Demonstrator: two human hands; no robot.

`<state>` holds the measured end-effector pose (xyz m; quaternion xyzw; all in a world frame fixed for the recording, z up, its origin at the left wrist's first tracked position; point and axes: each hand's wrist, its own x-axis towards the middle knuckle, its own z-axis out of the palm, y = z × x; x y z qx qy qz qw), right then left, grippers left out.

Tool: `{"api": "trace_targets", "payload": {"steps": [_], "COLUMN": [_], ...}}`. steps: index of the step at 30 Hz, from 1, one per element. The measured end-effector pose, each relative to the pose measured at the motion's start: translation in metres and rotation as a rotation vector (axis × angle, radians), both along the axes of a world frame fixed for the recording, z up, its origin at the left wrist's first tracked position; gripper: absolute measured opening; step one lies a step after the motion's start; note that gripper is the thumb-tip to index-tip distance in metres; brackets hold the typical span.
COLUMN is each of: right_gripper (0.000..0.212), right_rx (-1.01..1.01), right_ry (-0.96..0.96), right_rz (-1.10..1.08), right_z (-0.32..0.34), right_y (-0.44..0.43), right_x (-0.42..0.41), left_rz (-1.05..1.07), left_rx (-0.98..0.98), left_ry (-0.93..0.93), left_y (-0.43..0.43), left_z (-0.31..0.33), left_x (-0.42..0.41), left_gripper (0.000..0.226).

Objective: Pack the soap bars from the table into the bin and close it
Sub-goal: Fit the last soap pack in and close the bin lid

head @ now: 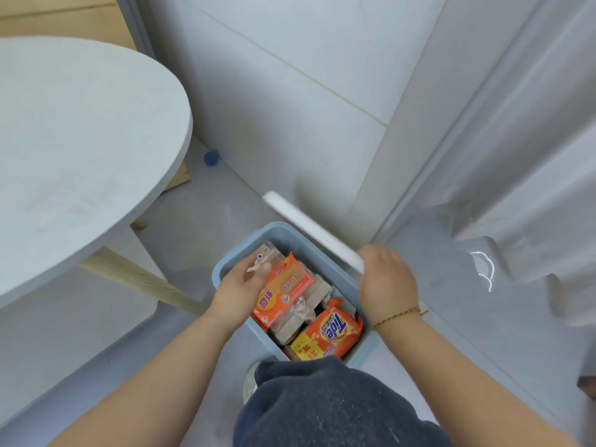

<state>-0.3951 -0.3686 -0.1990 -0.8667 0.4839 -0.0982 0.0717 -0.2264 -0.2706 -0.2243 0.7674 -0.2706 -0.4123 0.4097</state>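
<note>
A light blue bin (277,229) stands on the floor between my arms, full of wrapped soap bars. Among them are an orange pack (283,290), an orange Tide pack (332,330) and brown clear-wrapped bars (292,327). My left hand (240,287) reaches into the bin's left side, its fingers on a clear-wrapped bar and the orange pack. My right hand (385,280) grips the near end of the white lid (311,229), which is tilted up over the bin's right rim and blurred by motion.
A round pale table (80,140) with a wooden leg (145,282) fills the left. A white tiled wall and a plastic-covered white panel (516,156) stand behind and to the right. A small blue ball (210,158) lies by the wall. My dark-trousered knee (322,404) is below the bin.
</note>
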Motion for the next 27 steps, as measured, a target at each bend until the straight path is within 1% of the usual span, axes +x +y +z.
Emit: {"api": "trace_targets", "payload": {"steps": [1, 3, 5, 6, 8, 10, 11, 12, 13, 14, 15, 16, 17, 18, 19, 20, 21, 22, 24, 27], "right_gripper": [0.026, 0.026, 0.028, 0.028, 0.033, 0.041, 0.044, 0.045, 0.045, 0.047, 0.053, 0.062, 0.073, 0.08, 0.083, 0.08, 0.073, 0.066, 0.059, 0.06], "right_rx": [-0.025, 0.091, 0.236, 0.284, 0.361, 0.413, 0.414, 0.401, 0.374, 0.356, 0.368, 0.436, 0.561, 0.727, 0.905, 1.066, 1.194, 1.244, 1.225, 1.204], "right_ry": [-0.009, 0.039, 0.159, 0.193, 0.206, 0.206, 0.192, 0.132, 0.019, -0.107, -0.175, -0.208, -0.267, -0.374, -0.519, -0.657, -0.73, -0.735, -0.734, -0.763], "right_rz": [0.073, 0.168, 0.227, 0.263, 0.352, 0.434, 0.429, 0.365, 0.245, 0.063, -0.16, -0.397, -0.614, -0.795, -0.927, -0.995, -0.993, -0.966, -0.94, -0.929], "right_z": [0.001, -0.002, -0.016, -0.021, -0.031, -0.041, -0.047, -0.052, -0.057, -0.062, -0.065, -0.068, -0.069, -0.071, -0.073, -0.074, -0.075, -0.077, -0.082, -0.085], "right_y": [0.011, 0.032, 0.048, 0.055, 0.064, 0.067, 0.069, 0.071, 0.073, 0.076, 0.079, 0.083, 0.087, 0.088, 0.088, 0.088, 0.088, 0.088, 0.086, 0.083], "right_x": [0.005, 0.014, 0.02, 0.024, 0.03, 0.031, 0.027, 0.021, 0.013, 0.004, -0.004, -0.014, -0.022, -0.028, -0.031, -0.031, -0.029, -0.028, -0.024, -0.022], "left_rz": [0.049, 0.109, 0.162, 0.207, 0.32, 0.395, 0.411, 0.409, 0.397, 0.383, 0.37, 0.362, 0.358, 0.355, 0.353, 0.358, 0.361, 0.365, 0.387, 0.401], "left_rx": [-0.036, -0.09, -0.086, -0.071, -0.001, 0.067, 0.084, 0.103, 0.129, 0.162, 0.197, 0.235, 0.265, 0.28, 0.274, 0.246, 0.217, 0.197, 0.185, 0.176], "left_ry": [0.127, 0.317, 0.401, 0.404, 0.32, 0.252, 0.25, 0.243, 0.221, 0.186, 0.143, 0.103, 0.079, 0.08, 0.116, 0.184, 0.262, 0.323, 0.367, 0.383], "left_y": [-0.004, -0.007, -0.006, -0.005, -0.001, 0.005, 0.009, 0.014, 0.018, 0.023, 0.026, 0.029, 0.031, 0.031, 0.032, 0.032, 0.031, 0.03, 0.026, 0.023], "left_z": [0.005, 0.012, 0.013, 0.011, 0.004, -0.006, -0.01, -0.015, -0.02, -0.026, -0.03, -0.034, -0.038, -0.042, -0.045, -0.046, -0.047, -0.047, -0.048, -0.049], "left_x": [-0.003, -0.008, -0.01, -0.011, -0.01, -0.007, -0.005, -0.004, -0.004, -0.005, -0.006, -0.007, -0.008, -0.009, -0.009, -0.008, -0.008, -0.008, -0.007, -0.005], "left_gripper": [0.048, 0.049, 0.043, 0.038, 0.027, 0.026, 0.028, 0.03, 0.031, 0.032, 0.033, 0.036, 0.042, 0.048, 0.053, 0.055, 0.054, 0.051, 0.047, 0.047]}}
